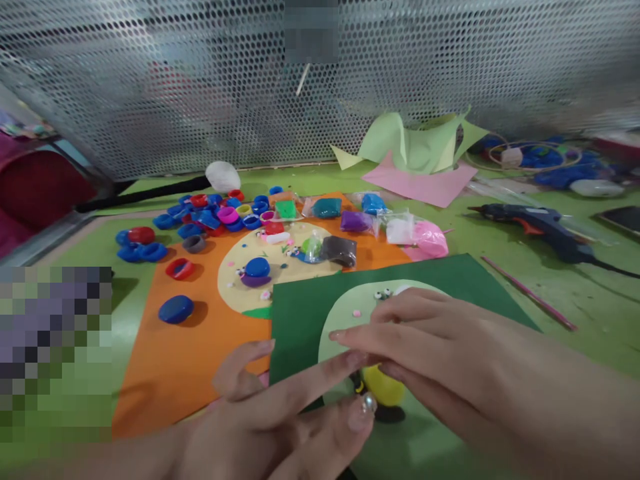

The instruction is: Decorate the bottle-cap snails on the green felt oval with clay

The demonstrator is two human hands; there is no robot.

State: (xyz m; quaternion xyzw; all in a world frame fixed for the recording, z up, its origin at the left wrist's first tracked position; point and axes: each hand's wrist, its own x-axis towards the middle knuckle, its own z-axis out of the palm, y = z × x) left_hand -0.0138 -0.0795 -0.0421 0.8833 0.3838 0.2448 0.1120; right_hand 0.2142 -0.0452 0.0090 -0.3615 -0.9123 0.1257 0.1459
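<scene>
My right hand lies over a dark green card that carries a pale green oval. Its fingers are stretched out and pressed on a yellow clay ball sitting on the oval. My left hand comes in from the lower left, with the index finger extended toward the same ball and a small clear bead at its fingertips. A pair of tiny googly eyes and a pink dot rest on the oval above my right hand.
An orange sheet with a cream circle lies to the left, strewn with bottle caps and small bags of coloured clay. A glue gun lies at right, pink and green paper behind, before a perforated metal screen.
</scene>
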